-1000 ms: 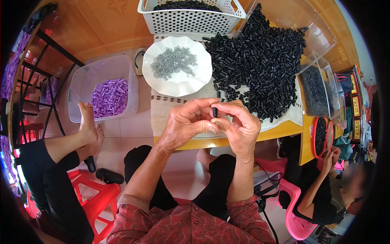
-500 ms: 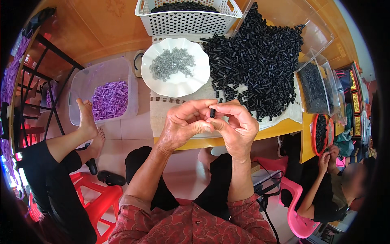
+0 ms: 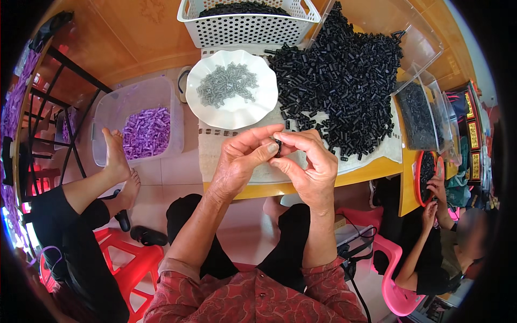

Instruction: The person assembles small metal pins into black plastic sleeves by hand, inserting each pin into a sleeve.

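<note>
Between my two hands, above the table's front edge, is a small black cylindrical piece [image 3: 278,148]. My left hand [image 3: 239,161] pinches it between thumb and index finger. My right hand [image 3: 311,164] closes on the same piece from the other side with its fingertips. Just beyond my hands, a white scalloped plate [image 3: 237,117] bears a heap of small clear pieces [image 3: 226,86]. To its right, a large pile of black cylindrical pieces [image 3: 339,81] spreads over a pale cloth [image 3: 212,161].
A white perforated basket [image 3: 247,37] of black pieces stands at the back. Clear containers [image 3: 417,118] stand at right, near another person's hands at a red tray [image 3: 418,180]. At left are a clear bin [image 3: 99,142] of purple pieces [image 3: 145,134], a red stool [image 3: 126,258] and another person's legs.
My left thumb has moved up onto the black piece, and the fingers of both hands have drawn closer around it. At right, the other person's hand has shifted to the red tray.
</note>
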A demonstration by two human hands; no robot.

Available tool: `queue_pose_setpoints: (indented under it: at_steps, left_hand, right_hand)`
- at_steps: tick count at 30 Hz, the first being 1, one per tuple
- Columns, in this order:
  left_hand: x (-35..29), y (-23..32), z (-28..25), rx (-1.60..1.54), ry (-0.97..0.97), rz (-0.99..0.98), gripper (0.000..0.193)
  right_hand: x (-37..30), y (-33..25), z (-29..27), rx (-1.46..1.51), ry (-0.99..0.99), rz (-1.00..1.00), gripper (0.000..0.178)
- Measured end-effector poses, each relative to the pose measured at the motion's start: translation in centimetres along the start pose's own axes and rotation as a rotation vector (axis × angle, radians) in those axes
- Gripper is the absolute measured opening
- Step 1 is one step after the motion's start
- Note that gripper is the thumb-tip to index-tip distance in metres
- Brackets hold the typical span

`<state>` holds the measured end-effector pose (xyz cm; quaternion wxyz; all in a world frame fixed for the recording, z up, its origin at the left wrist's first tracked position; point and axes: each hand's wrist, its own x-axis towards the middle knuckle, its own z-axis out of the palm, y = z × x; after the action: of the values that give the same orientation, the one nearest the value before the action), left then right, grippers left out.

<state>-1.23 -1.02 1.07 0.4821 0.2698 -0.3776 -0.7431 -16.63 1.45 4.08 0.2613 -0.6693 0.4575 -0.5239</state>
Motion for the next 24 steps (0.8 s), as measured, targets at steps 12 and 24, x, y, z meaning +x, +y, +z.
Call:
queue_pose_setpoints:
  at_steps: [12, 24]
  left_hand:
    - [0.04, -0.46, -0.05, -0.186, 0.019, -0.033, 0.036]
    - [0.14, -0.49, 0.10, -0.198, -0.016, 0.002, 0.038]
  right_hand:
    - [0.22, 0.21, 0.35, -0.042, 0.009, -0.056, 0.049]
    - [-0.03, 0.31, 0.28, 0.052, 0.006, 0.040, 0.047]
